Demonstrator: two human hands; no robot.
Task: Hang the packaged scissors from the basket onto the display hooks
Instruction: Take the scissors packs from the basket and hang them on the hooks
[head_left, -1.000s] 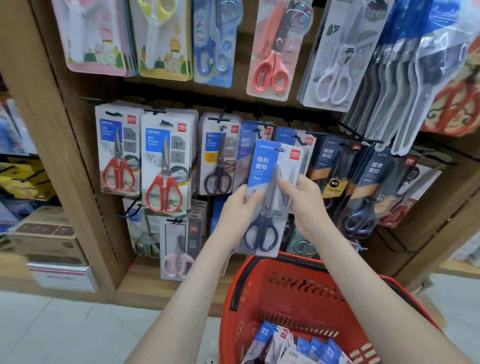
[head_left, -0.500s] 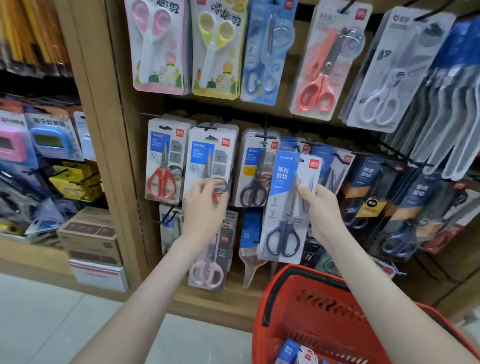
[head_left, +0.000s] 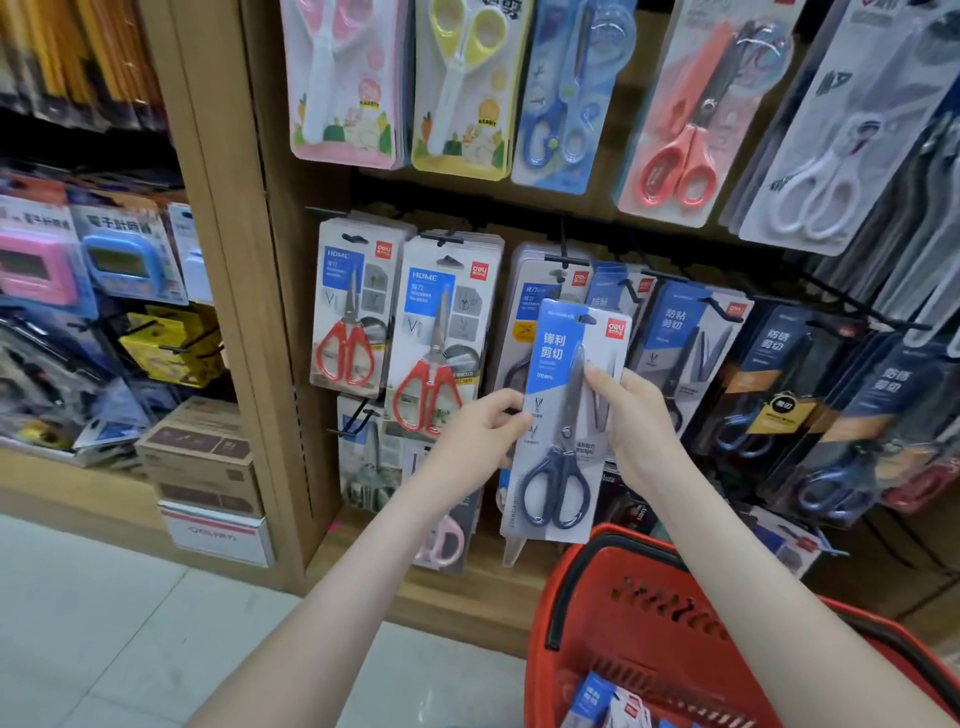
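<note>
Fingers of the left hand and right hand are clamped on the side edges of a blue-handled scissors pack, held upright below the display hooks at twelve o'clock. At five o'clock, more packs are seen inside the red basket.

The scissors pack is showing glossy clear plastic over card. The near basket is looking like smooth plastic, the left shelf frame like matt wood.

"HOME" on red-handled scissors pack
</note>
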